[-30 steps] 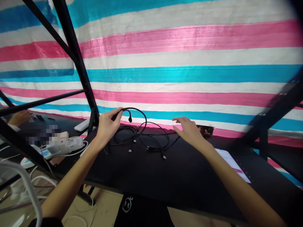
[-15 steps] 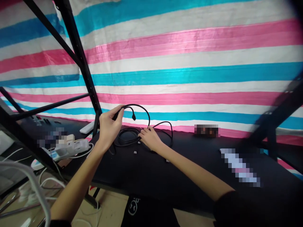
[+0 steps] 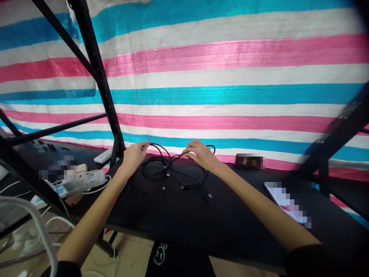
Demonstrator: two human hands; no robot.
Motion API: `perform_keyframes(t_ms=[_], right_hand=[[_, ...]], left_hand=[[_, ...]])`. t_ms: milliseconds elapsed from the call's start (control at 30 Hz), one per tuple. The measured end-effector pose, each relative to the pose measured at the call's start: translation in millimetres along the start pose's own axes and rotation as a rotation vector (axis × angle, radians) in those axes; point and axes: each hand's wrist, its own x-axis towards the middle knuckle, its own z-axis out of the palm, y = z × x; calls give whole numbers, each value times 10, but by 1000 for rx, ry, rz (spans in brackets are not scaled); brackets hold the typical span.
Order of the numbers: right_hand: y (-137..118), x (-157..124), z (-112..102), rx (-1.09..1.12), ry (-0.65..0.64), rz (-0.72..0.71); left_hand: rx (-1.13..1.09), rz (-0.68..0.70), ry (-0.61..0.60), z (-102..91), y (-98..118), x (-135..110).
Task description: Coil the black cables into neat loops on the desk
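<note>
Black cables [image 3: 170,163] lie in loose loops on the black tabletop [image 3: 173,215], with several small metal-tipped plugs showing, one plug [image 3: 210,196] off to the right. At the left of the loops, my left hand [image 3: 134,157] pinches a black cable that arcs down into them. Over on the right side, my right hand [image 3: 201,156] is closed on a stretch of black cable, thumb against fingers, slightly above the table. Which cable each hand holds cannot be traced through the tangle.
A white power strip [image 3: 67,186] with chargers and white cords sits at the left by a black metal frame post [image 3: 99,73]. A blurred dark box [image 3: 249,161] stands at the back, and a pale flat item [image 3: 284,200] lies at the right. Striped sheeting hangs behind.
My left hand has come down slightly, and the cable end with a black plug no longer hangs from it. My right hand has moved right and up from the coil, drawing cable along.
</note>
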Motion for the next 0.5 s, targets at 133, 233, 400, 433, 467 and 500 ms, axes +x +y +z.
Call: perform_keyframes(t_ms=[133, 233, 400, 433, 467, 500], right_hand=[[139, 71, -228, 13, 321, 197], [234, 105, -381, 42, 543, 316], [511, 27, -592, 131, 886, 513], [594, -15, -634, 144, 934, 549], [681, -65, -677, 152, 960, 573], [767, -121, -722, 160, 959, 571]], left_hand=[[108, -2, -110, 199, -23, -38], [151, -13, -122, 280, -33, -30], [189, -56, -141, 346, -135, 48], [191, -72, -147, 357, -176, 63], [192, -91, -152, 368, -224, 74], [193, -111, -157, 377, -275, 80]])
